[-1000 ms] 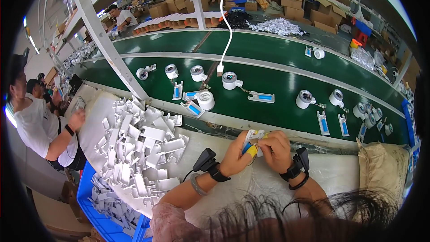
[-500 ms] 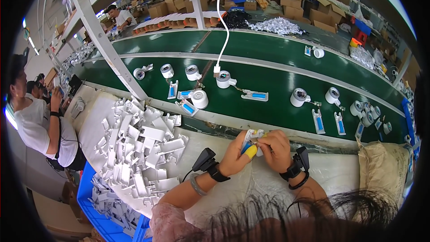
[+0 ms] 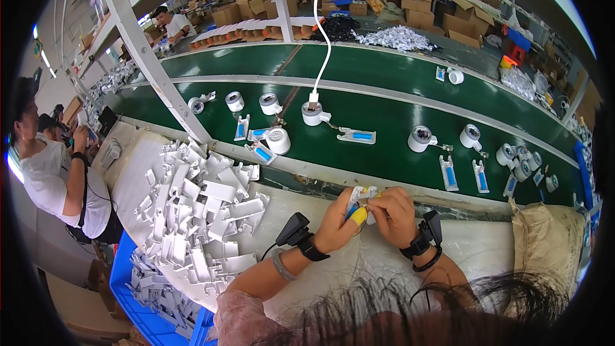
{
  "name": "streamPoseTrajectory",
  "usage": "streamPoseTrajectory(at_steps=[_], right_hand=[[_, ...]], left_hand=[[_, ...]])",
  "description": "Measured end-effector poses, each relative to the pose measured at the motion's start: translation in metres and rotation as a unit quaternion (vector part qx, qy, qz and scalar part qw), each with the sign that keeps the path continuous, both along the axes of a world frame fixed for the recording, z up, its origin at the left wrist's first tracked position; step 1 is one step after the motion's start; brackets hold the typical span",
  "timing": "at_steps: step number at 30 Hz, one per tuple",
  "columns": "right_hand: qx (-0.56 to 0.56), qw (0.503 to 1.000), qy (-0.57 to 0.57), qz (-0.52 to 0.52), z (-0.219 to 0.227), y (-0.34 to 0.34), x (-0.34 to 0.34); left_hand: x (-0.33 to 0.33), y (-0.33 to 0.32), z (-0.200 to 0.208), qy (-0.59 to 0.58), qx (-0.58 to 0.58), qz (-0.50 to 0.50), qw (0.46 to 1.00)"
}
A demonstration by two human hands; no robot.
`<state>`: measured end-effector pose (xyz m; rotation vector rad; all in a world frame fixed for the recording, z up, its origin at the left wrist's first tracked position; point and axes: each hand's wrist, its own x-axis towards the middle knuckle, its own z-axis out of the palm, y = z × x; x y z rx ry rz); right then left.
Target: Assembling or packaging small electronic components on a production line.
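Over the bench's front strip, my left hand (image 3: 333, 226) is closed round a small white plastic housing (image 3: 364, 191) with a blue cell in it. Something yellow, like a finger cover, shows at the left thumb. Close against it, my right hand (image 3: 395, 219) has its fingertips pinched together at the housing's near side; what they grip is too small and hidden to make out. Beyond my hands, on the green belt (image 3: 378, 102), lie round white fan heads (image 3: 421, 138) wired to white handle halves with blue cells (image 3: 449, 173).
Left of my arms is a heap of white plastic shells (image 3: 198, 211), above a blue bin (image 3: 122, 275) of similar parts. A woven sack (image 3: 548, 237) stands at right. A white cable (image 3: 328, 32) hangs onto one fan head. A metal post (image 3: 144, 51) rises at left, near a seated co-worker (image 3: 57, 173).
The fan heads and handle halves on the near belt have shifted a little to the left, the cable end with them. My hands stay in nearly the same place.
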<state>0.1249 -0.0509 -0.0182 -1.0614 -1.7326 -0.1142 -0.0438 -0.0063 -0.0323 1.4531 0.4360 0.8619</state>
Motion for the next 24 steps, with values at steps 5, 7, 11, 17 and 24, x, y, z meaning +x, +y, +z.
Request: streamPoseTrajectory(at_steps=[5, 7, 11, 17, 24], right_hand=[[-0.009, 1.000, 0.010, 0.008, -0.0010, -0.0003, -0.0001], [-0.006, 1.000, 0.010, 0.008, 0.0002, 0.0003, -0.0006], [-0.005, 1.000, 0.009, 0.010, 0.0005, 0.0001, -0.0005], [-0.005, 1.000, 0.009, 0.012, 0.0007, 0.0009, -0.0006], [-0.007, 1.000, 0.015, 0.013, -0.0010, 0.0005, -0.0006]], left_hand=[[-0.0002, -0.0001, 0.0008, -0.010, -0.001, -0.009, 1.000], [-0.0004, 0.0000, 0.0003, -0.009, -0.003, -0.009, 1.000], [-0.0005, -0.0003, -0.0003, -0.014, -0.002, -0.013, 1.000], [0.0023, -0.0011, -0.0030, -0.028, -0.012, 0.001, 1.000], [0.0027, -0.0015, -0.0025, -0.023, -0.029, 0.008, 0.999]])
